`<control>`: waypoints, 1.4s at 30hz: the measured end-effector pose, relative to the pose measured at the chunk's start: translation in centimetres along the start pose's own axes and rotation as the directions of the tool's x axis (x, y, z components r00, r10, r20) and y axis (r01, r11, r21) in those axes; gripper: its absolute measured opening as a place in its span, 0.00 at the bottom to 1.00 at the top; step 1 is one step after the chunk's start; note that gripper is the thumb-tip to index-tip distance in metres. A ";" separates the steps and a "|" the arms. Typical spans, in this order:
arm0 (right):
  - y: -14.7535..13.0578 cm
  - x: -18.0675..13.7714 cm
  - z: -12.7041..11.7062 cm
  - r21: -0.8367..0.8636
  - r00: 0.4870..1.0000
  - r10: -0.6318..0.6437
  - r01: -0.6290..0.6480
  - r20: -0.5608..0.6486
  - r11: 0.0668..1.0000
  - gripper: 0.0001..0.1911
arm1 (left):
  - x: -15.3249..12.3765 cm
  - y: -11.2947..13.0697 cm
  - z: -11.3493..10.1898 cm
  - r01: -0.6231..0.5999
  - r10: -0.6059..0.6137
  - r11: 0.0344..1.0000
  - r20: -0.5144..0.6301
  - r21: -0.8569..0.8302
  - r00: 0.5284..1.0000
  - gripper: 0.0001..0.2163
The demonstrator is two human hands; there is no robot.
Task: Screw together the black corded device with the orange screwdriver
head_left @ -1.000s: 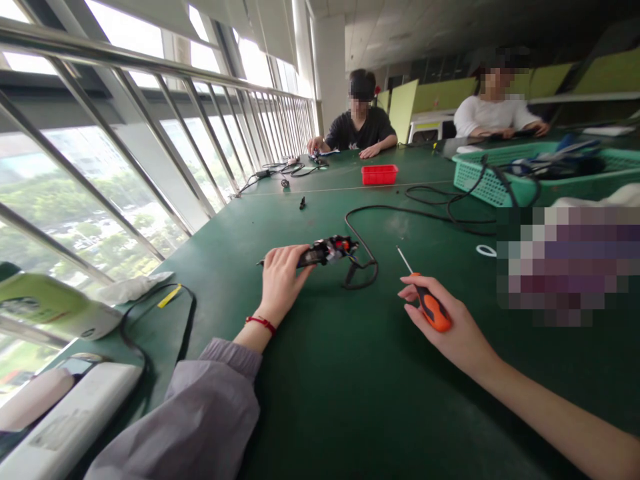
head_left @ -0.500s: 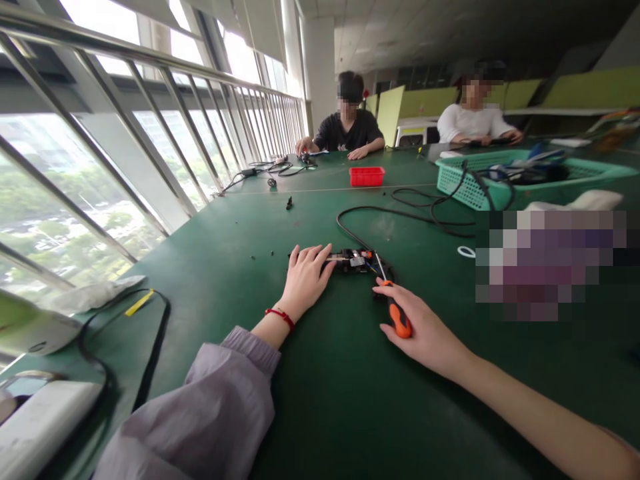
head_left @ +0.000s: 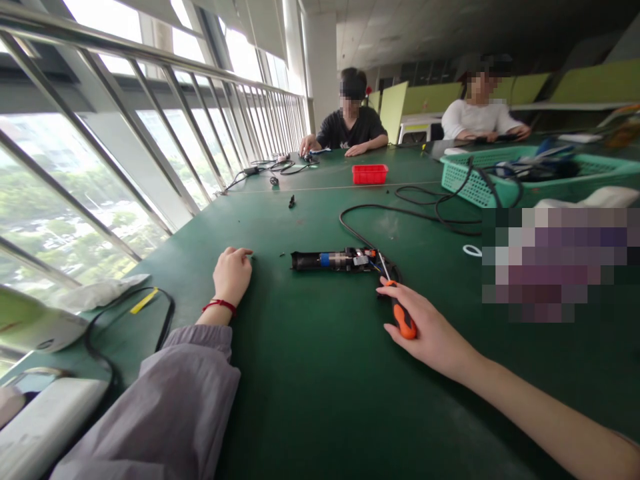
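Observation:
A small black device with exposed wiring lies on the green table, a black cable running from its right end. My right hand grips an orange-handled screwdriver, whose metal tip rests at the device's right end. My left hand rests on the table to the left of the device, apart from it, fingers curled under with nothing visible in them.
A red tray and a green basket of cables stand further back. Two people sit at the far end. A window railing runs along the left. White objects and a black cable loop lie near left.
My left hand has let go of the device and moved left across the table, curling its fingers. The screwdriver tip, brought to the device earlier, stays at its right end.

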State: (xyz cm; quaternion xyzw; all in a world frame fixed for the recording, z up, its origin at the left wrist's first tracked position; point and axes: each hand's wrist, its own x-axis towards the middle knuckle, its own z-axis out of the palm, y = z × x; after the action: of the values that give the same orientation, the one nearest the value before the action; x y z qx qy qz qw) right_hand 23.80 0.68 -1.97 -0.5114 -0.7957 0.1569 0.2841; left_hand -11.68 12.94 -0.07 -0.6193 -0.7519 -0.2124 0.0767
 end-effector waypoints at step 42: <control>-0.2 0.1 -0.2 -0.026 0.999 0.030 -0.029 0.043 0.999 0.24 | -1.4 4.1 -3.2 -0.536 0.374 0.774 0.440 0.337 0.816 0.14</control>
State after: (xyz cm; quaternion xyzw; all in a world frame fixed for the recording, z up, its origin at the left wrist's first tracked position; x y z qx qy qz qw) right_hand 23.74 0.65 -1.73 -0.5232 -0.7959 0.1622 0.2579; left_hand -7.90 10.96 3.17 -0.7779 -0.6053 0.1043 0.1325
